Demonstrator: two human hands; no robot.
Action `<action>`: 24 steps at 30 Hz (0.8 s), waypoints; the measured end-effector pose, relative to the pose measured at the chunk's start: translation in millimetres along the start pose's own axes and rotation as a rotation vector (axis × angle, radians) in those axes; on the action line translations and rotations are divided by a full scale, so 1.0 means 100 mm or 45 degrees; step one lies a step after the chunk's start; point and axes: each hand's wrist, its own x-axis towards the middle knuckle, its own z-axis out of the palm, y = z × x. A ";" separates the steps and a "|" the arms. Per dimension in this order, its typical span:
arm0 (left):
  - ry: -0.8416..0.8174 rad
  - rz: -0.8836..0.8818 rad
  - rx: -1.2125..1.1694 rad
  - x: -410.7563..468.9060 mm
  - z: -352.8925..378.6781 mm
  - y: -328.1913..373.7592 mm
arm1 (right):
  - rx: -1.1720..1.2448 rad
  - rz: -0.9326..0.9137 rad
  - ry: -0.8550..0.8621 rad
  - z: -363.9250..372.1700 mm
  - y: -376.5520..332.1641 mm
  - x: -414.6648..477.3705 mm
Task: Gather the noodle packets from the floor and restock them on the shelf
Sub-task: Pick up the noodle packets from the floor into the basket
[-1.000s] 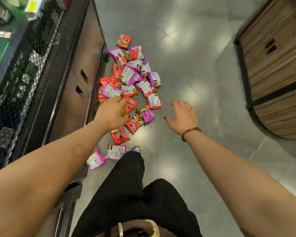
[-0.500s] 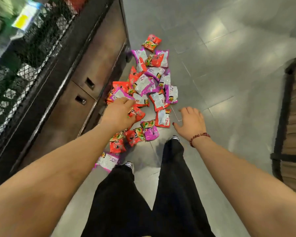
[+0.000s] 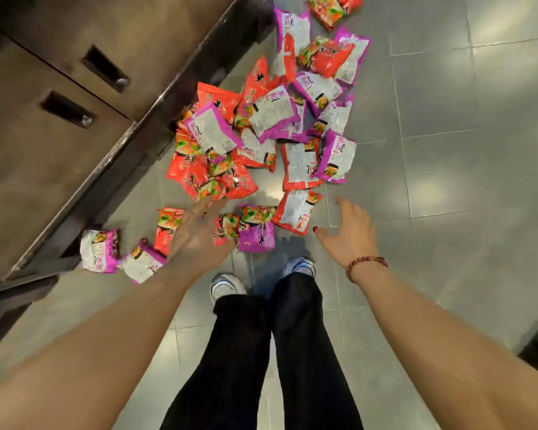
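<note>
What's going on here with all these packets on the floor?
A person stands over a heap of red and purple noodle packets scattered on the tiled floor beside a dark cabinet. Both hands are open and reaching down. The left hand is over the nearest red packets, and the right hand is over bare tile by the heap. Neither holds a packet yet.

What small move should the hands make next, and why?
Probably close the left hand on the red packet it partly covers: that hand is open and holds nothing, and the right hand is open and empty too.
</note>
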 end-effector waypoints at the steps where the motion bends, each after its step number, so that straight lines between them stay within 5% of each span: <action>1: 0.005 -0.063 -0.043 0.11 0.21 -0.09 | 0.017 0.003 -0.017 0.19 0.08 0.16; 4: 0.061 -0.157 -0.157 0.43 0.84 -0.37 | 0.046 0.001 -0.032 0.74 0.28 0.63; 11: -0.175 -0.122 -0.031 1.17 2.20 -0.94 | 0.247 0.047 -0.008 2.03 0.72 1.49; 24: -0.215 0.118 0.387 1.96 3.12 -1.25 | 0.441 0.387 -0.034 3.16 1.09 2.23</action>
